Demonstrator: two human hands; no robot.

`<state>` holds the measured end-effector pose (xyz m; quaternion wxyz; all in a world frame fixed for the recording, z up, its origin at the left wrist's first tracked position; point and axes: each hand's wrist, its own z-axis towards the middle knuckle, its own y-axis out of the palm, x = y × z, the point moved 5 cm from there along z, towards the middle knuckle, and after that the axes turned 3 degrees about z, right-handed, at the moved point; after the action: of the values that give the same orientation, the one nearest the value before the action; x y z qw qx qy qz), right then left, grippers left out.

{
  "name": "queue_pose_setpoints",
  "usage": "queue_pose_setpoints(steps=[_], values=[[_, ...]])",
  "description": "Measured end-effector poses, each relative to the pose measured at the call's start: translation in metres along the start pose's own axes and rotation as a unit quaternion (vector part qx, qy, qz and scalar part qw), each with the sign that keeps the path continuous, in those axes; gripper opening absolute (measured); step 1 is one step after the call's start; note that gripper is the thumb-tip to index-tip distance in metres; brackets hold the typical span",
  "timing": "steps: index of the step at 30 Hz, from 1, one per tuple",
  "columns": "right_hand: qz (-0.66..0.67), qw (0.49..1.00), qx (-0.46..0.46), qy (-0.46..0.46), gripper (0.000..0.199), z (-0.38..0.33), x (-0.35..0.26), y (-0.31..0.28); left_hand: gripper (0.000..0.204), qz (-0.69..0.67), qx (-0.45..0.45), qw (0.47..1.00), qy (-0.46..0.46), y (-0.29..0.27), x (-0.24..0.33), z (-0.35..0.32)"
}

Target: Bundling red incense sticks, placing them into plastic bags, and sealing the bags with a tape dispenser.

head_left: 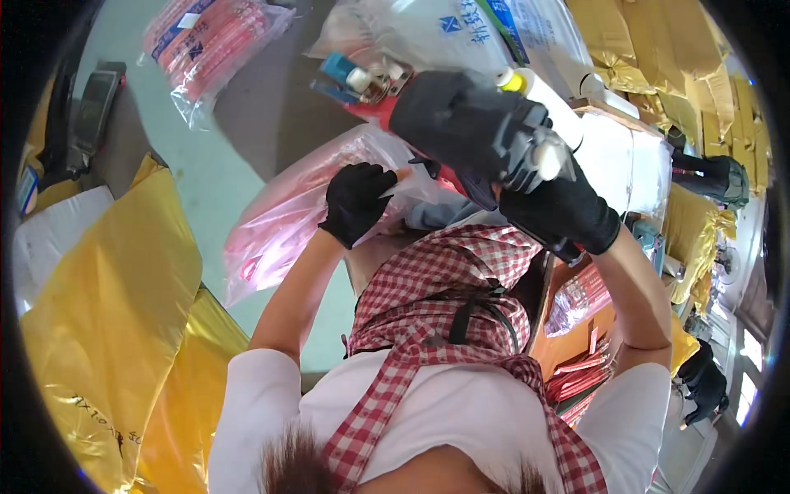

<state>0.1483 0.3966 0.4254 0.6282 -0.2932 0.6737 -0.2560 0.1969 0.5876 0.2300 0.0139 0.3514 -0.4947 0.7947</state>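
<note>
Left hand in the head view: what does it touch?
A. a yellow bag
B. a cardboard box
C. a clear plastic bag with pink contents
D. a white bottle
C: the black-gloved left hand pinches the edge of the clear plastic bag with pink contents, while the yellow bag lies apart at the left.

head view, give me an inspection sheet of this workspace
surface: pale green table top, partly bare
job's things: clear plastic bag of pink goods; bulky dark grey handheld tool, red at its front
clutter: yellow plastic bags; clear pack of red sticks; tan sacks
grippers: left hand, black-gloved, pinches the bag; right hand, black-gloved, grips the tool
cables: nothing seen
surroundings: red-checked apron; dark device at left
</note>
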Motion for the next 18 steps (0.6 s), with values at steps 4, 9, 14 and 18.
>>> queue_pose_setpoints(steps=[4,9,14,18], values=[[0.072,0.997,-0.017,-0.013,0.064,-0.005,0.010,0.013,0.043,-0.020,0.058,0.998,0.013,-0.001,-0.002,-0.005],[0.076,0.990,-0.117,0.012,0.067,-0.001,0.015,0.029,0.041,-0.044,0.099,0.993,-0.052,0.003,-0.012,-0.006],[0.145,0.989,-0.010,-0.033,0.053,-0.006,0.001,0.025,0.043,-0.030,0.081,0.995,-0.053,-0.004,-0.003,0.002],[0.258,0.954,0.020,0.154,0.041,-0.007,0.018,0.032,0.044,-0.013,0.026,1.000,0.007,-0.005,0.017,0.017]])
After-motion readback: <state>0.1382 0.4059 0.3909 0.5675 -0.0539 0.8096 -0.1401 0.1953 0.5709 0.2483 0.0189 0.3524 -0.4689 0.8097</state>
